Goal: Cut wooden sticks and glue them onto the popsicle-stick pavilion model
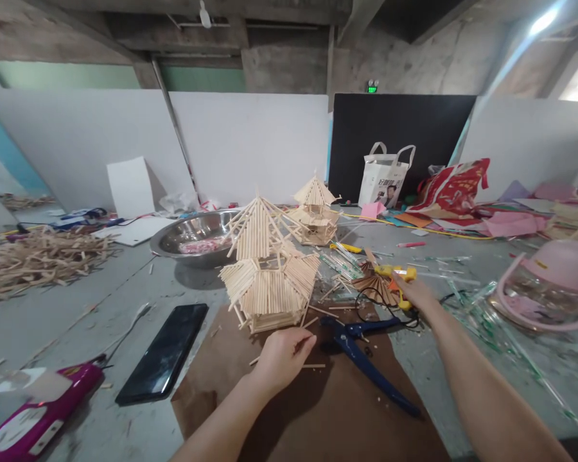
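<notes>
Stick pavilion (260, 292) stands near the middle of our worktable, on the far edge of a brown sheet (327, 410), its tall peaked roof above a wider lower roof. Our left hand (284, 356) is at its near side, fingers curled and tips drawn together; we cannot tell whether they pinch the short thin stick (310, 323) just beside them. Our right hand (417, 295) is out to the right, on what looks like a yellow glue gun (390, 273); its fingers are partly hidden, so we cannot tell whether they are clamped. To do this well, we should judge our grip by the handle, guide the black cord (359, 305) clear of the loose sticks, and point the nozzle, possibly hot, away from our left fingers. A light left hand would spare the fragile joints. Blue cutters (366, 362) lie between our arms, where a sleeveless forearm could snag them. Farther out, we have a second stick model (315, 194) beyond, a steel bowl (161, 247) far left, and a phone (164, 353) near left.
</notes>
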